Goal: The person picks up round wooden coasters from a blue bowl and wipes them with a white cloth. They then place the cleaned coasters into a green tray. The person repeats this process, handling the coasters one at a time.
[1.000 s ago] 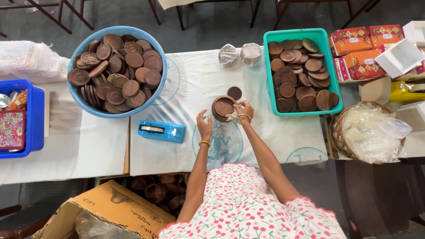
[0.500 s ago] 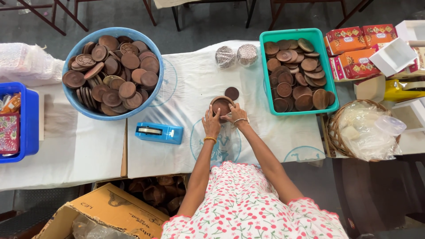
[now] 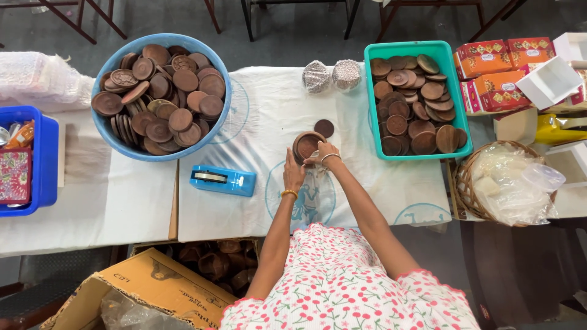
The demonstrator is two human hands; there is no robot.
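White cloth [image 3: 257,116] covers the table, seen from straight above. Near its middle sits a small round brown clay bowl [image 3: 306,145], held between the person's two hands. The left hand [image 3: 293,174] lies against the bowl's near left side, fingers flat and pointing away from the body. The right hand [image 3: 322,151] curls around the bowl's near right edge, fingers bent over a bit of clear wrap just below it. Both hands touch the bowl; whether either truly grips it cannot be told from this height. A bangle rings each wrist.

Just beyond the bowl, to its right, lies a small brown clay disc [image 3: 324,128], apart from the hands. Farther back are two round bundles wrapped in shiny film [image 3: 332,75], side by side.

To the right stands a teal crate [image 3: 373,104] full of brown clay lids and dishes. To the left, a blue tub [image 3: 104,137] is heaped with the same brown discs. A blue tape dispenser [image 3: 222,179] lies on the cloth between the tub and the left hand.

At the far right are orange boxes [image 3: 492,67], white cartons [image 3: 550,79] and a wicker basket [image 3: 465,183] of clear bags. A blue bin [image 3: 46,159] sits at the far left edge. A cardboard box [image 3: 147,284] stands on the floor beside the person, who wears a cherry-print top.
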